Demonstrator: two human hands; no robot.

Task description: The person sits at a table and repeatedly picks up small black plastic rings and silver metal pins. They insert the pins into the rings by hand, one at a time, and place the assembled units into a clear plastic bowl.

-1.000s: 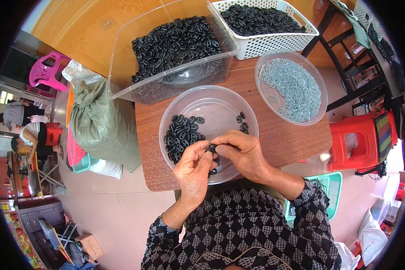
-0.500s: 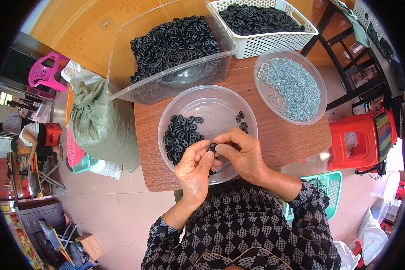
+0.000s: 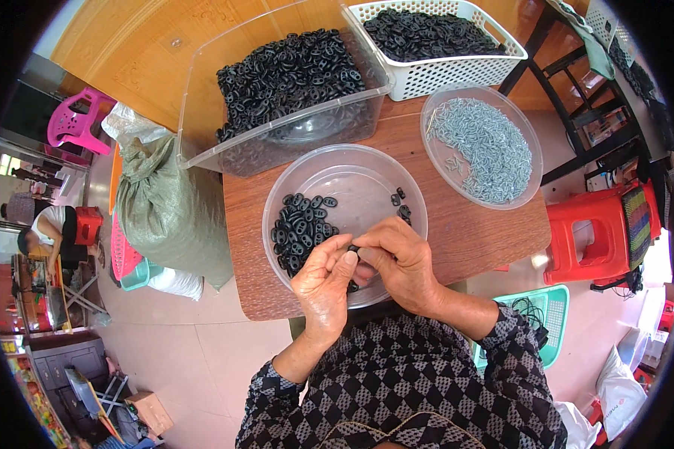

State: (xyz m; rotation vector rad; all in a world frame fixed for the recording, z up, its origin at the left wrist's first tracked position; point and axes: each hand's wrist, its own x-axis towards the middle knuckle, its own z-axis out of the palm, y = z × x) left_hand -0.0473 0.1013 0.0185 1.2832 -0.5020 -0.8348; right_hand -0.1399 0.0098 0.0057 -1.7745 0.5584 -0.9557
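Observation:
My left hand (image 3: pixel 321 286) and my right hand (image 3: pixel 401 263) meet over the near part of a round clear plastic tub (image 3: pixel 358 159). Between their fingertips is a small black oval plastic piece (image 3: pixel 353 248), mostly covered by the fingers. Many like pieces with two holes, a heap of black plastic pieces (image 3: pixel 299 228), lie in the tub's left part. A few more black pieces (image 3: pixel 401 203) rest by its right wall. Another dark piece (image 3: pixel 353 286) shows just under my left fingers. Whether the held piece has anything fitted in it is hidden.
A clear bin (image 3: pixel 202 153) full of black pieces stands behind the tub, beside a white basket (image 3: pixel 457 73) of black parts. On the right a round tray (image 3: pixel 427 135) holds small silvery screw-like pieces. A green sack (image 3: pixel 174 209) leans left of the table; red stools (image 3: pixel 577 243) stand right.
My right hand has turned slightly, its fingers now closer over the held black piece. My left hand stays almost where it was.

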